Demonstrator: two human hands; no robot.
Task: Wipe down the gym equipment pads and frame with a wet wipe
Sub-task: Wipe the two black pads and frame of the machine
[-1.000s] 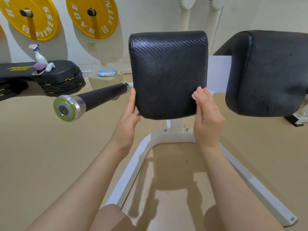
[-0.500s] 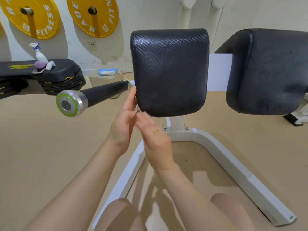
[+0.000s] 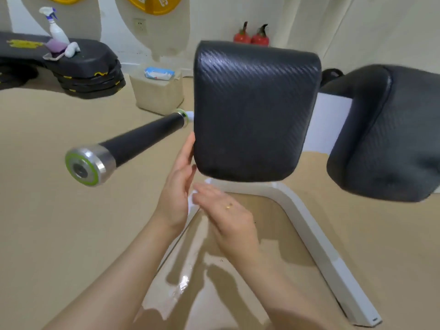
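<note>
Your left hand (image 3: 177,184) is flat and open, fingers straight, its fingertips touching the lower left edge of the centre pad (image 3: 254,110); it grips nothing. Your right hand (image 3: 226,215) sits just below that pad, palm down, fingers extended toward the left palm. A bit of white wet wipe (image 3: 191,201) shows between the two hands, under the right fingertips; cannot tell if the right hand is pinching it or just pressing on it. There is a ring on the right hand.

The centre pad is black and textured, upright, and mounted over a white frame (image 3: 307,234) that curves below it and runs down to the right across the tan floor. A second black pad (image 3: 390,132) sits to the right, apart from the first. A black handle bar (image 3: 133,144) with a silver and green end cap sticks out to the left from beside the centre pad.

Back left: a spray bottle (image 3: 56,26) stands on a stack of black platforms (image 3: 88,67). A pack of wipes (image 3: 159,73) lies on a beige box (image 3: 158,94) near the wall.
</note>
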